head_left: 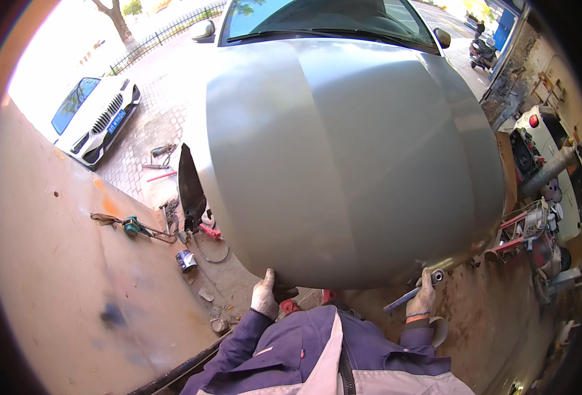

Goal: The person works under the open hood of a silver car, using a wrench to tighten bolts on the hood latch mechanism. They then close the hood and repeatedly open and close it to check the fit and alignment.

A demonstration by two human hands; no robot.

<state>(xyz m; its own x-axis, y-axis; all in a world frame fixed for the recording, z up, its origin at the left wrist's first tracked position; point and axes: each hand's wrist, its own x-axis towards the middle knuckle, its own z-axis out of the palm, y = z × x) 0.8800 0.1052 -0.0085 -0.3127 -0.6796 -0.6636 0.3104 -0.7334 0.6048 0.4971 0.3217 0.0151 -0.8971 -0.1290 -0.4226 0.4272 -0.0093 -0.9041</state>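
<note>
Purple-grey jacket [317, 359] is closest. Left hand [264, 294], gloved, presses flat on smooth silver hood [343, 158] edge; right hand [423, 299] grips slim metal wrench [412, 293] w/ fist.

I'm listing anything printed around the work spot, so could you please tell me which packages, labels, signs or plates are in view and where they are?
Number plate: on the white car's front, upper left; small blue rectangle.
Tin can: on the ground, left of the silver car's hood; small cylinder with a dark-and-light label.
No signs or screens are visible.
</note>
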